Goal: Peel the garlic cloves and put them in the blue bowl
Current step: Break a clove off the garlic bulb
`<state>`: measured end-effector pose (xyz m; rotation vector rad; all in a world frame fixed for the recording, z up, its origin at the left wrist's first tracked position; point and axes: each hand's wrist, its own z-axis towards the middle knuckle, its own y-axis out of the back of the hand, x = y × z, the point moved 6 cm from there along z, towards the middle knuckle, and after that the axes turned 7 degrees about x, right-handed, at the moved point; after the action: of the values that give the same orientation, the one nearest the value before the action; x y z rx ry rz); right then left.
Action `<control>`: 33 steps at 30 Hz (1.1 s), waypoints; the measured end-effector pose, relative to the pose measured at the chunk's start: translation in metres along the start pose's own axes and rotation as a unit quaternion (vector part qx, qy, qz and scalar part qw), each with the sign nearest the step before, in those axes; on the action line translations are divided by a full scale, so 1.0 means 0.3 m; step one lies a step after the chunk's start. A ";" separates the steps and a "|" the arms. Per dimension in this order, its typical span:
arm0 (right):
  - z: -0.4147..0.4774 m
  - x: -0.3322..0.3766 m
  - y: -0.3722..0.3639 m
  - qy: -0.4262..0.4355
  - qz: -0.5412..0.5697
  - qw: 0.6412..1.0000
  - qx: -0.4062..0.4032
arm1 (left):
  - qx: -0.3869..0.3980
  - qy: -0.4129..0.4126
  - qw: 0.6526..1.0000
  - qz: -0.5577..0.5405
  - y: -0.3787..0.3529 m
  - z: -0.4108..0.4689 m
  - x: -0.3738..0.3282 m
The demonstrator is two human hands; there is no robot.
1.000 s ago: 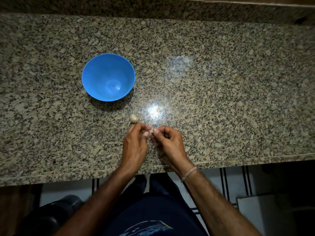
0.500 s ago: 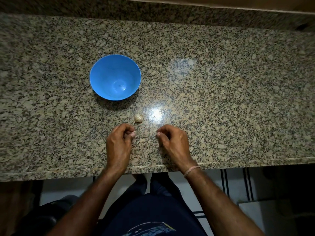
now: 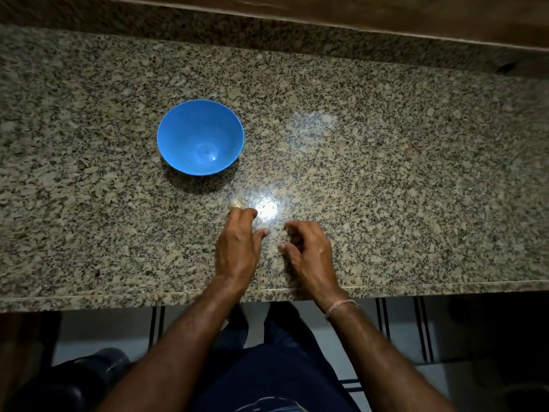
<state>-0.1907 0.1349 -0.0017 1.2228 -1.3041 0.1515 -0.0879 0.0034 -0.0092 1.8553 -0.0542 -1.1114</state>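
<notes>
No writing, label, brand, number or sign can be read anywhere in view. The only mark is a pale print on the dark shirt (image 3: 269, 405) at 6 o'clock. It is cut off by the bottom edge of the frame and too dim to make out as letters.
</notes>
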 end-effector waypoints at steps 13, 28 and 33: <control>0.206 0.056 -0.028 0.132 -0.028 0.985 0.111 | -0.103 0.126 0.986 -0.041 0.018 -0.059 -0.004; 0.126 0.001 0.031 0.189 -0.047 0.968 0.158 | -0.155 0.259 0.946 -0.121 -0.020 -0.188 0.031; 0.108 -0.034 0.030 0.150 -0.068 0.978 0.127 | -0.155 0.281 0.937 -0.140 -0.032 -0.204 0.042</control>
<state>-0.2211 0.1199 -0.0113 1.4401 -0.9553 0.3975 -0.0411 0.0454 -0.0155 1.8541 0.6946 -0.6809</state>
